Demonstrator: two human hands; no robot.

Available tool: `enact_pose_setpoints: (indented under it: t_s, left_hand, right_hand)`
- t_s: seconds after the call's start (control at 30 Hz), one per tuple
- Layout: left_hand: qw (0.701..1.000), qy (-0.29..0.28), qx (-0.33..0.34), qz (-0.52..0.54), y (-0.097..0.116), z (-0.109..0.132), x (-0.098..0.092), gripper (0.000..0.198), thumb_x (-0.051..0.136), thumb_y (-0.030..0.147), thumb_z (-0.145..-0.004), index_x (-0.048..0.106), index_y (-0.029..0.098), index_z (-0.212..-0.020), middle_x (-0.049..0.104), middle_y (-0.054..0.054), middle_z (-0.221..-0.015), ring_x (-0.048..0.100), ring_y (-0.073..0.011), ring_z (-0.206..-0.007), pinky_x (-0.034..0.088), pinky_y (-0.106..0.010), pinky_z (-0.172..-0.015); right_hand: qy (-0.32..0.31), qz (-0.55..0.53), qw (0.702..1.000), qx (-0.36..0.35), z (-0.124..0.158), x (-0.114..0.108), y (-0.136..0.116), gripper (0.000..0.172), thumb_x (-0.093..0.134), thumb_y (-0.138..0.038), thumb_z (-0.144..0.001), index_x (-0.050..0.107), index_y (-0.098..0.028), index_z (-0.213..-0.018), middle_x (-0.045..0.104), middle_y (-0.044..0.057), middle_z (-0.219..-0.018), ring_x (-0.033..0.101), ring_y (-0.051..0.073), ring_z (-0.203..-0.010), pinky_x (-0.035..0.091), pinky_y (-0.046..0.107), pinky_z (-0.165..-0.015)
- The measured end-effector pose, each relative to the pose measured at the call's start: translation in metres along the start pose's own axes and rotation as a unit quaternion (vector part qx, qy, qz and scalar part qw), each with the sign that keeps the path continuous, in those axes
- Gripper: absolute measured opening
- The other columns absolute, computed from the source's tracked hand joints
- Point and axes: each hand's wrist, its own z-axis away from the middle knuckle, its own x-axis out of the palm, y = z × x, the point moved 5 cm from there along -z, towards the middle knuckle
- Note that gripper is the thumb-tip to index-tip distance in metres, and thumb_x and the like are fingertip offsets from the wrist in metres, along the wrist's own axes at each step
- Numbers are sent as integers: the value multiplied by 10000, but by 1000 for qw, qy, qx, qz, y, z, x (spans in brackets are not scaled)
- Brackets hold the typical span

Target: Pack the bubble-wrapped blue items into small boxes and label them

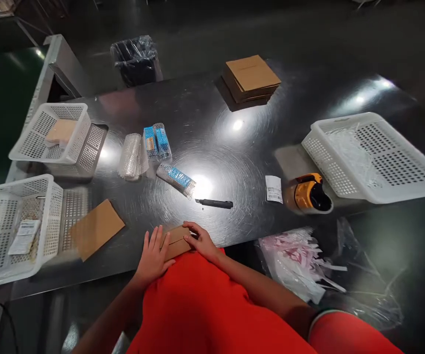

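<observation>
A small brown cardboard box (pixel 177 242) sits at the table's front edge against my body, a seam running across its top. My left hand (pixel 154 255) lies along its left side with fingers stretched out. Curled over its right end, my right hand (pixel 201 241) grips the box between thumb and fingers. Beyond it lie a black utility knife (pixel 214 203) and a blue box in bubble wrap (pixel 176 180). Two more bubble-wrapped blue boxes (pixel 156 142) rest farther back beside folded bubble wrap (pixel 131 156).
White baskets stand at left (pixel 52 216) and right (pixel 349 172); another basket (pixel 81 120) is behind the left one. A cardboard stack (pixel 253 73), flat cardboard (pixel 97 230), a label (pixel 273 189) and an orange-black scanner (pixel 308 192) lie on the metal table. A plastic bag (pixel 289 265) hangs at front right.
</observation>
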Motion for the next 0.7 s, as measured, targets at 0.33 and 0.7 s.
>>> enact_pose_setpoints:
  t_s: [0.33, 0.7]
  left_hand:
    - [993, 31, 99, -59, -24, 3, 2, 462, 539, 492, -944, 629, 333, -1369, 571, -218, -1420, 553, -413, -1293, 463, -596, -1053]
    - [963, 142, 157, -169, -26, 18, 0, 607, 605, 413, -928, 436, 387, -1510, 555, -141, -1459, 574, -358, -1295, 553, -462, -1001]
  right_hand:
    - [5, -32, 999, 29, -11, 8, 7, 426, 744, -459, -714, 716, -238, -1077, 706, 62, -1112, 645, 262, -1038, 529, 460, -956]
    - [535, 312, 750, 232, 42, -362, -88, 659, 555, -372, -903, 463, 81, -1373, 484, 457, -1338, 533, 460, -1284, 450, 582, -1010]
